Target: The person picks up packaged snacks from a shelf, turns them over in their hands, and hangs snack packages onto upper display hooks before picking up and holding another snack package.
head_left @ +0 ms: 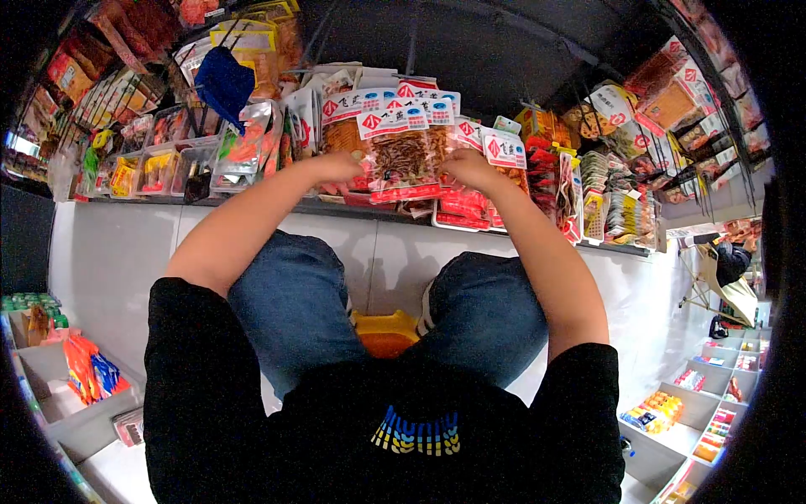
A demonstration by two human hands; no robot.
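Observation:
In the head view, a clear snack packet (400, 158) with brown dried strips and a white-and-red header card faces me on the low shelf. Its lower edge is red. My left hand (338, 170) is at the left side of the packets, fingers closed on the edge, partly hidden. On the opposite side, my right hand (470, 170) has its fingers curled at the packet's right edge. Similar packets stand behind and beside it, overlapping. Under my right hand, a white basket (443, 224) holds red packets.
Packed snack bags (621, 197) line the shelf to the right, with clear tubs (157, 170) on the left. A blue cloth-like item (225, 84) hangs from a rack. A yellow stool (384, 333) is between my knees. Divided bins (63, 395) stand behind me on both sides.

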